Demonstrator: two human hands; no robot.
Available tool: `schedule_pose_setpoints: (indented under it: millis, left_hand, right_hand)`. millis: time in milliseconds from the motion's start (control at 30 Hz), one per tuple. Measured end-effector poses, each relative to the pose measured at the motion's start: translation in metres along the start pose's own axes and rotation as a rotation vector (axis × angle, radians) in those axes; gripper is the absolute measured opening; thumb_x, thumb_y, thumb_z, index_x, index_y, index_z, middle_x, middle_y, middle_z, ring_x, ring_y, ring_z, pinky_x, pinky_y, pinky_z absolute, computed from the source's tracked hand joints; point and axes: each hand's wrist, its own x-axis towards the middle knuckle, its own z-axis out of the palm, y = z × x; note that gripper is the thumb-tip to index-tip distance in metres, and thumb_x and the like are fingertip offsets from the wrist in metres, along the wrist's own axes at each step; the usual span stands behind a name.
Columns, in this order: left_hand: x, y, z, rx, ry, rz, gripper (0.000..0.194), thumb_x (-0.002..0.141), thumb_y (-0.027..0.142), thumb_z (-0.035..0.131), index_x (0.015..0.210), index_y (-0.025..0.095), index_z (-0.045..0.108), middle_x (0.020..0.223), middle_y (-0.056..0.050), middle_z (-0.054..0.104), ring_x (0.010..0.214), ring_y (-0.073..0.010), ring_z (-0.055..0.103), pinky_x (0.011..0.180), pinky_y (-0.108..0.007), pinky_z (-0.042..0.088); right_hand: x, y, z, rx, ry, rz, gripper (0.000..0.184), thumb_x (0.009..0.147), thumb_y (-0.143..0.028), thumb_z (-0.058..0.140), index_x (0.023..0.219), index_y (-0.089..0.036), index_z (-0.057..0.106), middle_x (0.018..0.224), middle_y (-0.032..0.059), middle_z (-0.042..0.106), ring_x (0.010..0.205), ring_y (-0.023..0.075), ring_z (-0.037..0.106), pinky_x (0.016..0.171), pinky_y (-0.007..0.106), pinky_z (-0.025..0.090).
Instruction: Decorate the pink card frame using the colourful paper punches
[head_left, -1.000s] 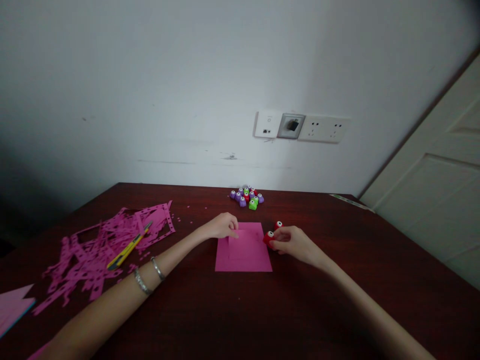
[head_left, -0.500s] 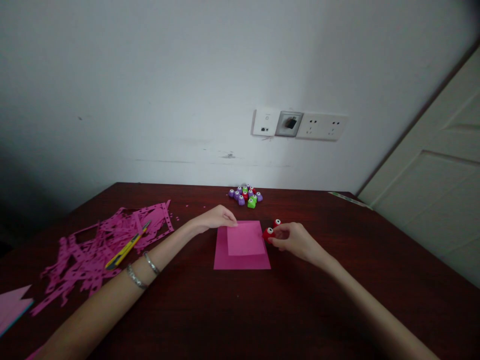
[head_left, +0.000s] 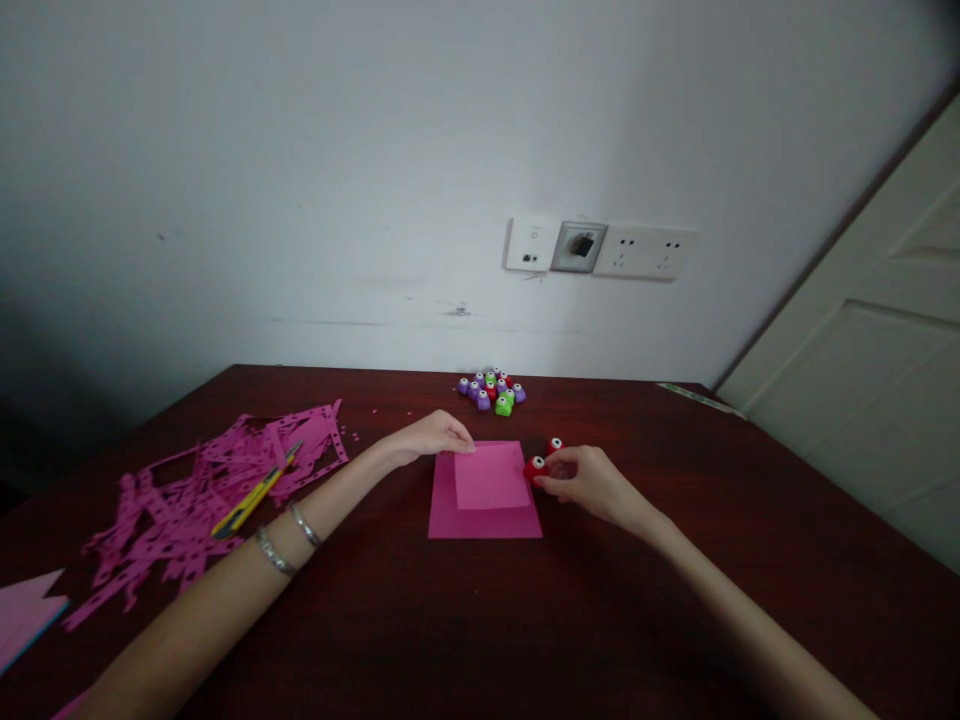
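Observation:
A dark pink paper square (head_left: pixel 484 520) lies flat on the brown table (head_left: pixel 480 620), and a smaller, lighter pink sheet (head_left: pixel 491 478) lies on its far part. My left hand (head_left: pixel 431 437) pinches the far left corner of the lighter sheet with its fingers closed. My right hand (head_left: pixel 589 478) grips a small red craft punch (head_left: pixel 535 466) at the sheet's right edge. A second red punch (head_left: pixel 555 445) stands just behind it.
Several purple, green and red punches (head_left: pixel 491 390) cluster near the wall. A heap of punched pink paper strips (head_left: pixel 195 495) with a yellow utility knife (head_left: pixel 255 492) lies at the left. More pink paper (head_left: pixel 26 610) pokes in at the far left edge. A door is at the right.
The lighter pink sheet, first partly raised under my left hand, now lies flat on the darker square. My right hand with the red punch has shifted slightly toward the sheet's edge.

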Motion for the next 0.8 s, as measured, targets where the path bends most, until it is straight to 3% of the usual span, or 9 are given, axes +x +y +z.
schedule_pose_setpoints:
  millis: [600,800]
  left_hand:
    - [-0.0017,0.0004,0.0019,-0.029,-0.009,-0.005,0.020,0.063,0.031,0.069,0.074,0.013,0.070,0.071,-0.005,0.067,0.066,-0.0134,0.055,0.067,-0.027,0.039]
    - [-0.0003,-0.0019,0.0025,-0.019,-0.018,-0.009,0.021,0.063,0.030,0.068,0.075,0.013,0.071,0.069,-0.005,0.067,0.064,-0.0123,0.053,0.064,-0.026,0.038]
  right_hand:
    - [-0.0012,0.0004,0.0004,0.033,-0.034,0.003,0.019,0.071,-0.031,0.062,0.075,-0.014,0.066,0.067,0.0051,0.066,0.056,0.0136,0.057,0.050,0.023,0.044]
    - [-0.0002,0.0017,0.0020,-0.054,-0.015,-0.061,0.017,0.071,-0.029,0.061,0.078,-0.015,0.068,0.067,0.0042,0.067,0.059,0.0146,0.058,0.053,0.024,0.043]
